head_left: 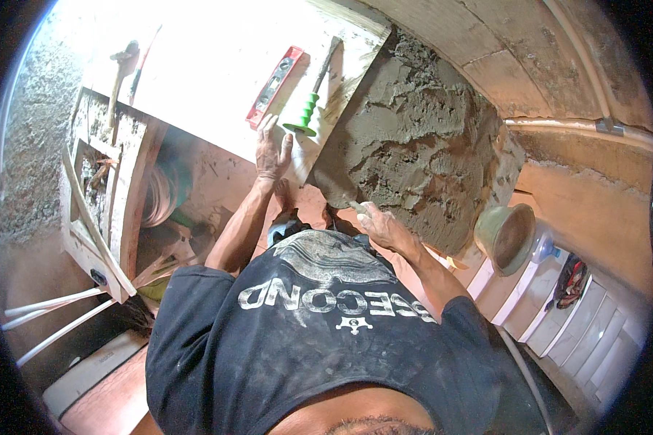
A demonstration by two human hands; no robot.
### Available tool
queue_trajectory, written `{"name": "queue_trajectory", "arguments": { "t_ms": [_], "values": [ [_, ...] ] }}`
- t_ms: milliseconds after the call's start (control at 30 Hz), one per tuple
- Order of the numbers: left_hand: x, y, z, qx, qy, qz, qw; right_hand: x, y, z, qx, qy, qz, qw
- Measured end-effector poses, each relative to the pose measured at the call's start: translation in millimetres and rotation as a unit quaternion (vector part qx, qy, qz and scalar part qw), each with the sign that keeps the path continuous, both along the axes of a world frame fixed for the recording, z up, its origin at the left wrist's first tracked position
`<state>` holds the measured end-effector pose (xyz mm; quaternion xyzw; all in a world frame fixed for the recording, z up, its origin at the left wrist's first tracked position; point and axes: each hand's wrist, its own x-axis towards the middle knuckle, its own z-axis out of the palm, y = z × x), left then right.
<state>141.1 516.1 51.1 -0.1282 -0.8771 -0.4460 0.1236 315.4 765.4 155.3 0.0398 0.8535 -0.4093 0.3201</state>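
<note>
Gripped by curled right fingers (371,212), left fingers (267,125) open, empty, the trowel (356,206) is best drawn flat over mortar (421,145) at two o'clock.

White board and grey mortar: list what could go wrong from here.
The left hand is close to the red level and green-gripped chisel on the white board; a sweep might knock either. The hammer has its handle jutting past the board's edge, so a bump could tip it off. The right hand holds a tool at the edge of the grey mortar, where some might slide off.
</note>
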Motion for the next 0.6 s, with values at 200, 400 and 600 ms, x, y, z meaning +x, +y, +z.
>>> {"name": "queue_trajectory", "arguments": {
  "t_ms": [200,400,600],
  "values": [
    [1,-2,-4,0.004,0.006,0.007,1.0,-27,54,-14,0.213,0.069,-0.049,0.973],
    [0,2,0,-0.01,0.016,-0.001,1.0,-53,88,3,-0.034,-0.056,-0.125,0.99],
    [1,1,-1,-0.013,0.019,0.004,1.0,-29,66,-4,0.005,-0.004,0.056,0.998]
  ]
}}
